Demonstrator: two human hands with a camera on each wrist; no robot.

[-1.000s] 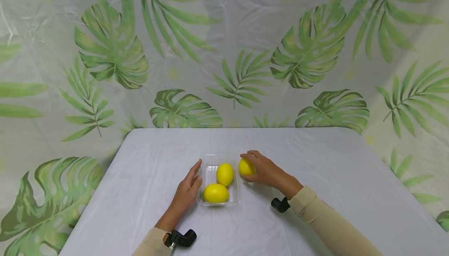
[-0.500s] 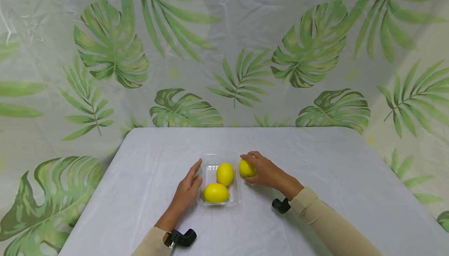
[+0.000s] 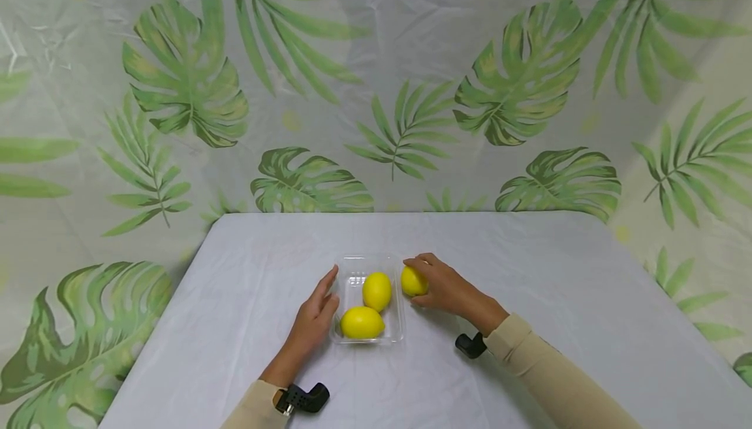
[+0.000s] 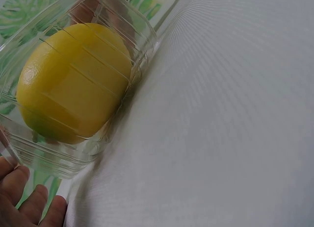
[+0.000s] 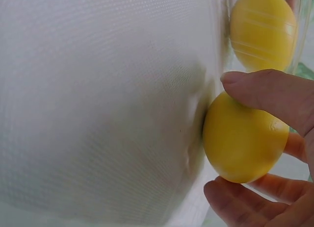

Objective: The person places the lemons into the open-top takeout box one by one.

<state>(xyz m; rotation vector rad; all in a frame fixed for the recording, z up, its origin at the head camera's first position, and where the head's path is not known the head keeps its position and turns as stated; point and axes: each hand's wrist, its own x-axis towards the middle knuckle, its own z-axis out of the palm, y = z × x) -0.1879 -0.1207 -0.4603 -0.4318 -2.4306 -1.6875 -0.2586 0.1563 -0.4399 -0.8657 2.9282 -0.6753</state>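
Two lemons, one upright [image 3: 376,291] and one lying sideways [image 3: 361,322], are inside a clear plastic container [image 3: 352,264] on the table. My left hand [image 3: 314,315] rests along the container's left side, fingers extended and thumb near the rim. In the left wrist view a lemon [image 4: 73,85] shows through the ribbed plastic wall, with fingertips [image 4: 34,202] at the corner. To the right of the container, my right hand [image 3: 443,285] grips a third lemon [image 5: 245,138] between thumb and fingers, close over the cloth.
A white cloth [image 3: 282,239] covers the table. Behind it hangs a pale curtain [image 3: 411,44] printed with green leaves. Black wrist cameras sit on both wrists, the left one [image 3: 308,399] and the right one [image 3: 470,344] near the tabletop.
Almost nothing moves. The right hand's thumb and fingers shift very slightly on the lemon beside the container; the left hand and container keep their place.
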